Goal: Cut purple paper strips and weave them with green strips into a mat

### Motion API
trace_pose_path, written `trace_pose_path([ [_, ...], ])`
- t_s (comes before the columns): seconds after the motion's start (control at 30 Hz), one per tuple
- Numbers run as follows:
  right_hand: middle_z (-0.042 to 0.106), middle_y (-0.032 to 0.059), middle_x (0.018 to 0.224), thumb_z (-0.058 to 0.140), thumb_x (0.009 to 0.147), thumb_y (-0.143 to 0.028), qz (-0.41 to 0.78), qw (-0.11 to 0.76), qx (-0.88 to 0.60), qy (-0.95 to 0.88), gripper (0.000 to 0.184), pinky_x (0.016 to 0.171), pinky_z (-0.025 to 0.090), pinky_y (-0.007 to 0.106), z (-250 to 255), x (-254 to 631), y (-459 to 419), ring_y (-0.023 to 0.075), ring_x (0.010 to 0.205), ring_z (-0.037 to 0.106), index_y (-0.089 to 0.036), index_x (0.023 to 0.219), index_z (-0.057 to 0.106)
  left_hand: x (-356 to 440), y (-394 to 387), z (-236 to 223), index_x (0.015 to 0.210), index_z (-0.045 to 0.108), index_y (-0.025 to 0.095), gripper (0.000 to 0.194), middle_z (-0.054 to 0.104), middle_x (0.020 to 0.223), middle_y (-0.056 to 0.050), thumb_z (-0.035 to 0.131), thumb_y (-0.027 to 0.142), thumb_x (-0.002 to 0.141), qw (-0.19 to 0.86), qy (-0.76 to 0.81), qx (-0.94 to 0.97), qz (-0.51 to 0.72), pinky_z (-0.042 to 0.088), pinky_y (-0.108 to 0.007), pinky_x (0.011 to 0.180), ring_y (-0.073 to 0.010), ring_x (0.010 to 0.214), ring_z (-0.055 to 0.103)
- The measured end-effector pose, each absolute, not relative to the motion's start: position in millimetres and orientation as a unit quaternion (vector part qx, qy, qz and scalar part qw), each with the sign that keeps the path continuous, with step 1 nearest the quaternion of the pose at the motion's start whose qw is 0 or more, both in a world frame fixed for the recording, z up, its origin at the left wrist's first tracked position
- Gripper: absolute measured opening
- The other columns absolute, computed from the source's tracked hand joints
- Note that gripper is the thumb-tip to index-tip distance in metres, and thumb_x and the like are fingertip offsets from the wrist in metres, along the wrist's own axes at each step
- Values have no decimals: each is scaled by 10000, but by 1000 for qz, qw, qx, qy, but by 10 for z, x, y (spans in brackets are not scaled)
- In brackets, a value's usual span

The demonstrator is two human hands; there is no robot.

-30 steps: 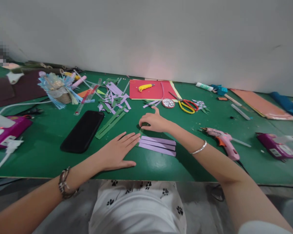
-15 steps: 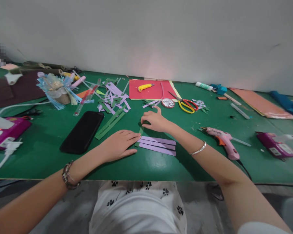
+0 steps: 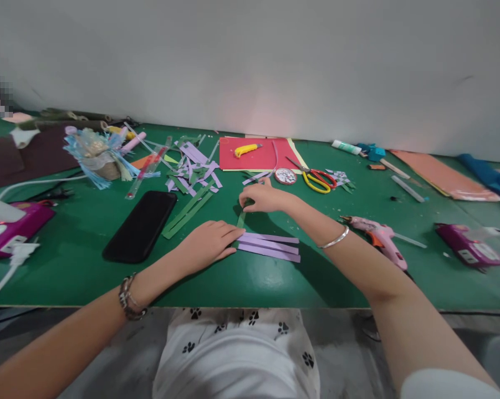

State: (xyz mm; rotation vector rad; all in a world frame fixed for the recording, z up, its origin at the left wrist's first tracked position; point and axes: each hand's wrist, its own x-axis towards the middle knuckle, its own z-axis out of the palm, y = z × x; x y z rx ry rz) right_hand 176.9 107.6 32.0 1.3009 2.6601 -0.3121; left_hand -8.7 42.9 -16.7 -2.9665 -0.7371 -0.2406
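Three purple paper strips (image 3: 270, 246) lie side by side on the green table, with their left ends under the fingertips of my left hand (image 3: 208, 244). That hand rests flat, fingers stretched out, holding nothing in a grip. A green paper strip (image 3: 241, 219) crosses the left ends of the purple ones. Its far end is pinched between the thumb and fingers of my right hand (image 3: 263, 197), a little above the table. Part of the green strip is hidden by my left fingertips.
A black phone (image 3: 141, 226) and loose green strips (image 3: 189, 213) lie to the left, with paper scraps (image 3: 195, 166) behind. Red paper (image 3: 250, 156) bears a yellow utility knife (image 3: 247, 150). Scissors (image 3: 316, 180), a pink glue gun (image 3: 378, 235) and a purple power strip (image 3: 470, 246) are at right.
My left hand has shifted slightly right and up over the strips' ends. My right hand has moved a little back, still pinching the green strip, which now shows more.
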Motion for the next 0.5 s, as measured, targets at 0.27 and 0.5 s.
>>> trace_pose_path([
  [0.27,601,38,907,521,767,-157,-69,118,399,907,117,854,193,374,370,1585,1138,147,822,511,-175,804,631,-44,388,-176,1083,558,148,303,630,1063,-66,509,316,835,73,-238,-965,-86,433,-318,751,-201,909,580],
  [0.5,591,28,883,502,785,-113,-69,117,372,918,131,874,201,371,310,1512,1125,138,847,514,-168,809,619,-145,344,-217,1209,477,185,365,493,1280,-57,351,338,902,60,-230,-970,-52,301,-333,958,-189,1137,461],
])
